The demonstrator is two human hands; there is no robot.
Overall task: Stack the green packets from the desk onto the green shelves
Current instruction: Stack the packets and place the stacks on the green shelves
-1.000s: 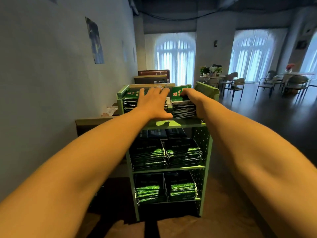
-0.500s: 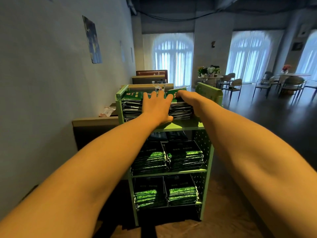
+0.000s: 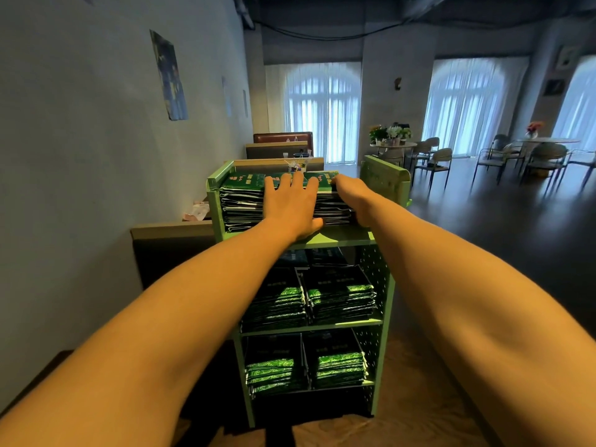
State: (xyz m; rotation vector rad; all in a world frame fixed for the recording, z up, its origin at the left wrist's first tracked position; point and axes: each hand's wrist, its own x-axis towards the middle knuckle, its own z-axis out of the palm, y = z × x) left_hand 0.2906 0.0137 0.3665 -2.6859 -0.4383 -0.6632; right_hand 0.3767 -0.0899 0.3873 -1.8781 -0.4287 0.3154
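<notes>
Glossy, flat green packets (image 3: 245,201) lie in layered stacks on the top tier of the perforated green metal shelves (image 3: 375,266). The left hand (image 3: 292,204) presses flat on them, fingers (image 3: 298,182) spread. The right hand (image 3: 350,196) cups the stack's right edge; its fingers are hidden, so I cannot tell their state.

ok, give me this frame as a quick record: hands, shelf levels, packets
left hand: flat, fingers spread, pressed against the front of the top-shelf packets
right hand: at the right side of the right-hand stack, fingers on its top edge
green shelf unit: three levels, perforated side panels
top shelf stacks: two stacks side by side, green faces up
middle shelf stacks: two stacks
bottom shelf stacks: two stacks
grasp: neither hand visibly closed around a packet
</notes>
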